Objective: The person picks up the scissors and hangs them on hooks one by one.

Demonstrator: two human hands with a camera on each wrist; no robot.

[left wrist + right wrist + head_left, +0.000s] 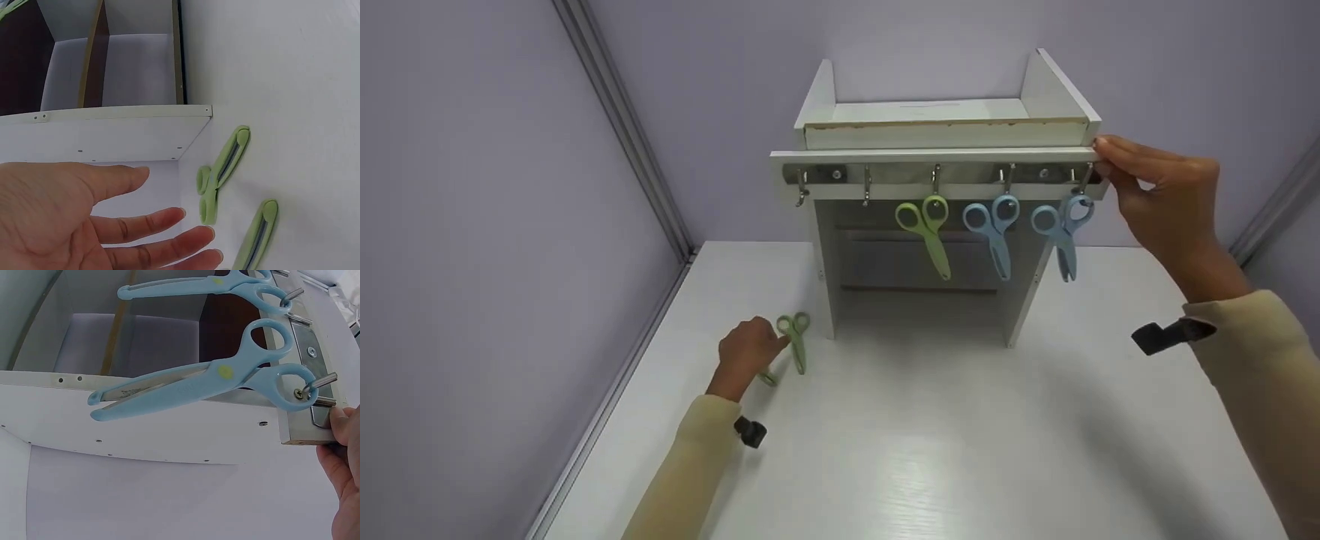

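Green scissors (795, 341) beside left hand (746, 351)

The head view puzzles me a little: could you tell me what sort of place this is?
Probably a staged test booth, not a lived-in room: a bare white table set in a corner of plain lilac partition walls, with a small white hook rack holding scissors.

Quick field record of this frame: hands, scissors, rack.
left hand: open, fingers by two green plastic scissors lying on the white table
right hand: fingertips grip the right end of the white wooden hook rack
hung: one green pair, two blue plastic scissors on the three right hooks
free metal hooks: two at left
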